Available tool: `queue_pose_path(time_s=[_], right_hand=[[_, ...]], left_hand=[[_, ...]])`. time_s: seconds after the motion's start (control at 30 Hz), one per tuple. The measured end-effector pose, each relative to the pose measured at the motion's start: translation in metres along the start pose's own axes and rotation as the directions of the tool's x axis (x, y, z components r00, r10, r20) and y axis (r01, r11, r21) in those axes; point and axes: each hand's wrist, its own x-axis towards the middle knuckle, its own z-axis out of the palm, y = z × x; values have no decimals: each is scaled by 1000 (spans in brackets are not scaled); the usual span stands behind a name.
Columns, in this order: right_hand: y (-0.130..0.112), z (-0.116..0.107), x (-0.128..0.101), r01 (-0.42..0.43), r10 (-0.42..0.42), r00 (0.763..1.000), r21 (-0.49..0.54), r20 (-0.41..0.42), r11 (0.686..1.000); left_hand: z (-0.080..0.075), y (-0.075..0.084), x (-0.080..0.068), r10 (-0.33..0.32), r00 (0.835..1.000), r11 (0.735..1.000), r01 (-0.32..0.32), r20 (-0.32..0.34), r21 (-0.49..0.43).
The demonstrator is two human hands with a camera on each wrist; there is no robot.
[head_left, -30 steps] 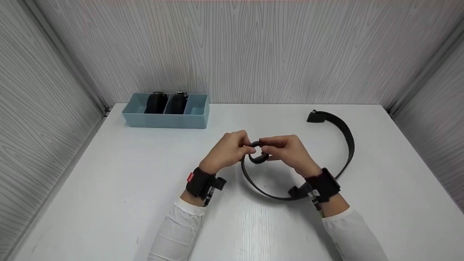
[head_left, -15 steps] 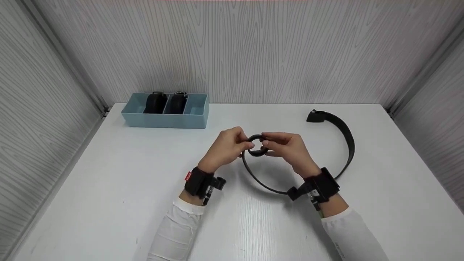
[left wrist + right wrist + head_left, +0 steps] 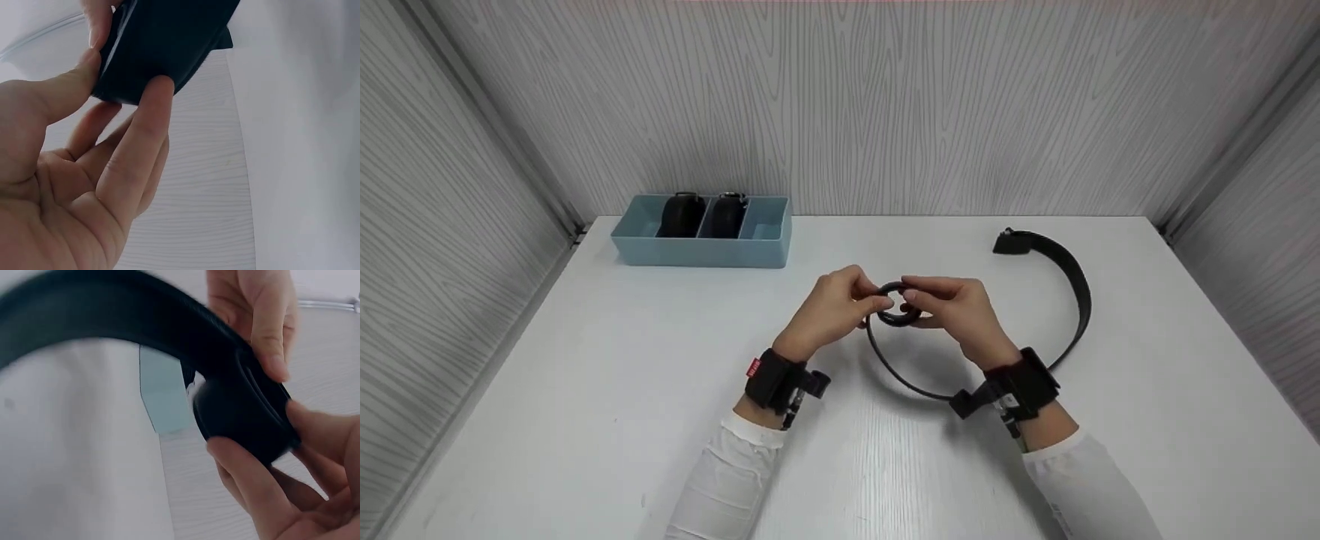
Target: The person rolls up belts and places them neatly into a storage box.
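Observation:
A black leather belt is partly coiled, and both hands hold the small roll [image 3: 898, 320] above the table. The left hand [image 3: 832, 311] pinches the roll's left side between thumb and fingers. On the roll's other side, the right hand [image 3: 960, 311] grips it with thumb and fingertips. From the roll, the loose strap [image 3: 1076, 281] curves down, passes behind the right wrist and bends up to an end at the back right. Seen from the left wrist, the belt [image 3: 163, 50] shows its broad face. Overlapping layers of the coil [image 3: 242, 416] appear in the right wrist view.
A blue divided box [image 3: 701, 251] stands at the back left. Two rolled black belts, one rolled belt [image 3: 682, 216] and another rolled belt [image 3: 728, 216], sit in separate compartments. A grey wood-grain wall [image 3: 885, 112] rises behind the white table [image 3: 585, 390].
Both hands rose slightly with the roll, then came down a little and shifted slightly right. The roll turned between the fingers. The strap's far end stayed in place.

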Motion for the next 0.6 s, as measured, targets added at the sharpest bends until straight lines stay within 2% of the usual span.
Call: queue_pose_path(time_s=[0.1,0.17,0.3,0.43,0.5,0.6], right_hand=[[1,1,1,-3,4,1000,49,-19,999],[1,1,1,-7,7,1000,56,5,998],[-1,-4,1,-3,7,995,-44,97,999],[-5,-9,-1,13,29,976,-192,214,981],[-6,-10,-1,3,46,970,-202,240,979],[-6,-9,-1,-23,53,978,-148,200,989]], left_hand=[[-1,0,0,3,1000,1000,-4,-21,-19],[-2,0,0,15,1000,1000,-15,-20,-8],[-6,1,-1,41,999,997,-43,26,66],[-7,2,-2,50,994,987,-65,101,146],[-7,2,-2,44,992,987,-62,118,150],[-5,1,-1,24,996,993,-33,84,110]])
